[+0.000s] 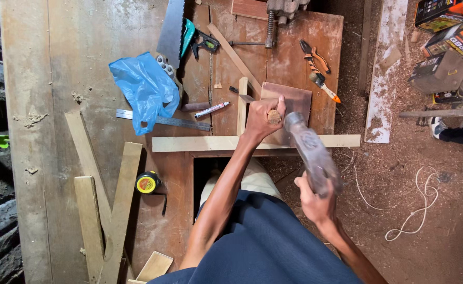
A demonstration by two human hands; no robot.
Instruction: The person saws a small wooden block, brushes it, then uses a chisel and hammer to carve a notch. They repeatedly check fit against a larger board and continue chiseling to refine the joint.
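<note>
Head view: on the wooden bench (84,63) lie a blue plastic bag (144,89), one handsaw (171,31), one steel ruler (163,120), one marker (211,109), one tape measure (147,183), pliers (314,57) and a brush (324,85). Left hand (263,118) has its fingers wrapped tight round a chisel handle (274,117), above a long wooden strip (215,143). Right hand (315,202) grips a blurred hammer (310,150) just beside it.

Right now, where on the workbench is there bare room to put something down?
Free: the bare boards left of the blue plastic bag, above the slanted wood strips. A small patch lies between the tape measure and the long batten. Crowded: the top right, around the left hand, pliers and brush.
</note>
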